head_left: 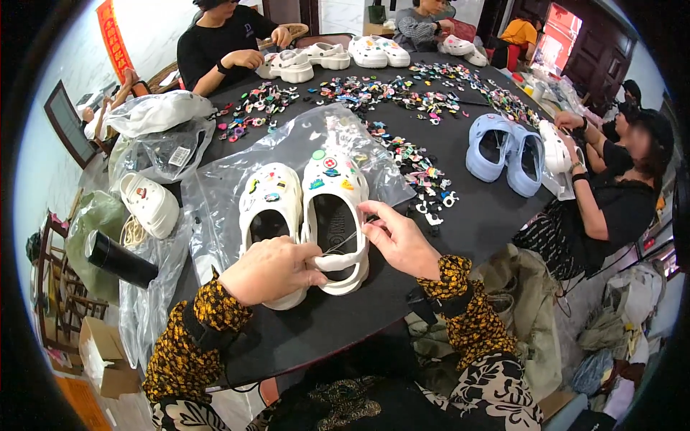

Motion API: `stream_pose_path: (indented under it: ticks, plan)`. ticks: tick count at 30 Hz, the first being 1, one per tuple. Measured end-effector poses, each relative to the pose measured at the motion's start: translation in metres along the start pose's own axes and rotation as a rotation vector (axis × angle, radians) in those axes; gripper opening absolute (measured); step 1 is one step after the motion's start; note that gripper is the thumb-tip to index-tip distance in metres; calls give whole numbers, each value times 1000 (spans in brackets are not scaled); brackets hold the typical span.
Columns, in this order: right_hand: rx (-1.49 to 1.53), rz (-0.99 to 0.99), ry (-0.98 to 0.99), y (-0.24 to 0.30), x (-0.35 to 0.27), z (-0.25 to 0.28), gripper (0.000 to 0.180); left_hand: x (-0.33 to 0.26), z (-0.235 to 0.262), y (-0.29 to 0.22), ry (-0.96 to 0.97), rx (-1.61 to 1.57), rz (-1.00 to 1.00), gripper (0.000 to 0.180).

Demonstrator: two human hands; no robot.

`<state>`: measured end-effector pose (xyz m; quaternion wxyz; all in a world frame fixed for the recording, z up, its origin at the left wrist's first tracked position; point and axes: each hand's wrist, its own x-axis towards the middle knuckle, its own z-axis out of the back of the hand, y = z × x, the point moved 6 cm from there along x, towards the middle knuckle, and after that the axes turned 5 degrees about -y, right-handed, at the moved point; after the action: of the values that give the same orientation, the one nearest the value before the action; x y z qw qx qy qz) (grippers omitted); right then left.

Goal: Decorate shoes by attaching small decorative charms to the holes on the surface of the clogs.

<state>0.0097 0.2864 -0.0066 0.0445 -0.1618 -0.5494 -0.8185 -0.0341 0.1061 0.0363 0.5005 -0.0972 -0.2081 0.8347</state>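
Note:
A pair of white clogs stands on a clear plastic bag (215, 187) before me, toes pointing away. Colourful charms dot the uppers of the left clog (273, 183) and the right clog (332, 167). My left hand (269, 269) is closed, with thumb and fingers pinching the heel strap (341, 262) of the right clog. At that clog's right side my right hand (399, 237) is closed too, its fingertips pinched on a thin clear strand (343, 243) that crosses the opening toward my left fingers. Where the strand is fastened I cannot tell.
Loose charms (417, 169) lie in heaps across the black table (402, 294). Light blue clogs (503, 154) stand to the right. A single white clog (149, 205) and a black bottle (121, 258) lie left. Other people handle white clogs (287, 66) around the table.

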Motion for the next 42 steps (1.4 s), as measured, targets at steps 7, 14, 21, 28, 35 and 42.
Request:
stream_pose_path:
  ticks: [7,14,21,28,35,42]
  plan:
    - [79,-60,58,1,-9,-5,34,0,-8,14,58,-171,37,24]
    - [240,-86,62,4,-23,-8,38,-20,17,0,30,-20,-159,16]
    - [197,-14,8,21,-30,18,19,-56,25,-28,189,452,-376,9]
    - [106,-82,-94,22,-16,44,18,-55,43,-21,29,835,-532,8]
    - [-8,44,-34,21,-16,23,17,-41,70,19,-107,918,-326,16]
    - [-50,30,-33,16,-17,18,18,-53,86,3,-215,584,-93,39]
